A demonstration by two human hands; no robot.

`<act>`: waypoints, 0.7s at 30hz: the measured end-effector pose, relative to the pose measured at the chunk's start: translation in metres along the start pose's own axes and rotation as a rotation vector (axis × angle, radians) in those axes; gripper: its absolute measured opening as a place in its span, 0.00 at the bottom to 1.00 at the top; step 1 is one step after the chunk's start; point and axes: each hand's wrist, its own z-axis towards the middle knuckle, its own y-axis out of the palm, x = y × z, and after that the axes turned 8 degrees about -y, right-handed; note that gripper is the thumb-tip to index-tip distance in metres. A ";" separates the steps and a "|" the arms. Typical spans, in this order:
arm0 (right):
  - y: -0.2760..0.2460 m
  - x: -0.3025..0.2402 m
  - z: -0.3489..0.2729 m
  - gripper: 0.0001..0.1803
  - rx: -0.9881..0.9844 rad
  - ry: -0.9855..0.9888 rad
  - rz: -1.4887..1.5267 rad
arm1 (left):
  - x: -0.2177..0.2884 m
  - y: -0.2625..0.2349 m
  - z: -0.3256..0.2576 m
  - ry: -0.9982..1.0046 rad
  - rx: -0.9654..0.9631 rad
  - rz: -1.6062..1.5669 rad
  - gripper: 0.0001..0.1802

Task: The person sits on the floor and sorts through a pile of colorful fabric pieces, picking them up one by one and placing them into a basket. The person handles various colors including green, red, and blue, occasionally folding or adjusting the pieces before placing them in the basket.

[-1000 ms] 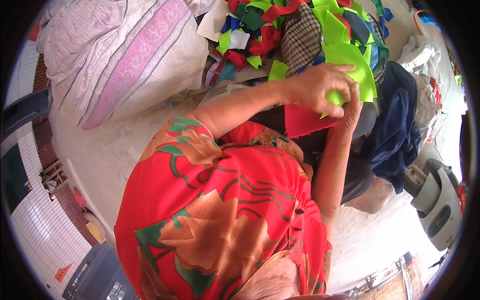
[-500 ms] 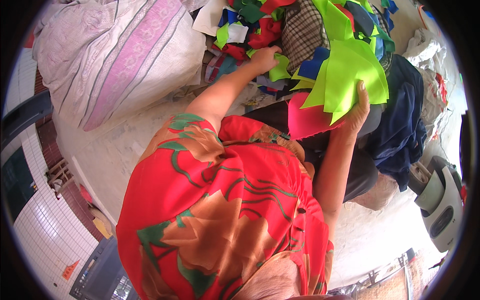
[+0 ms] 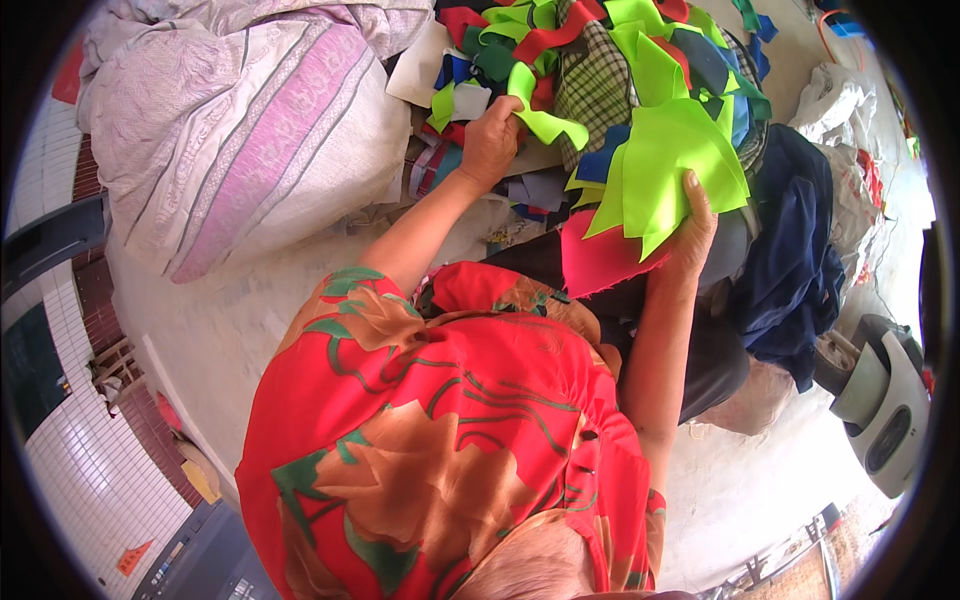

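Observation:
My left hand (image 3: 492, 140) is closed on a narrow lime-green fabric scrap (image 3: 548, 122), lifted over the heap of cut cloth. The scrap trails off to the right of my fingers. In my right hand (image 3: 693, 235) are several larger lime-green fabric pieces (image 3: 672, 165), gripped with the thumb on top. Beneath them a pinkish-red piece (image 3: 600, 258) with a frayed edge hangs out to the left. A blue scrap (image 3: 603, 160) shows behind the green pieces. Mixed red, green, blue and white scraps (image 3: 495, 60) lie beyond my left hand, beside checked cloth (image 3: 592, 85).
A big white sack with a purple stripe (image 3: 270, 150) bulges at the left. Dark blue cloth (image 3: 790, 240) lies right of my right hand, with crumpled white plastic (image 3: 835, 110) behind it. At the far right stands a white and grey appliance (image 3: 885, 420).
My left hand has risen from the scrap heap and moved slightly left, pulling up the narrow lime-green scrap. My right hand and its green pieces have shifted a little left in the view.

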 end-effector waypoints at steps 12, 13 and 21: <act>0.011 -0.005 -0.006 0.25 -0.035 0.040 0.050 | 0.123 -0.011 0.017 0.324 -0.064 -0.431 0.10; 0.012 -0.006 -0.007 0.25 -0.032 0.056 0.041 | 0.131 -0.007 0.018 0.383 -0.091 -0.443 0.09; -0.015 0.004 0.000 0.20 0.011 -0.028 0.087 | 0.176 0.012 0.016 0.816 -0.502 -0.085 0.18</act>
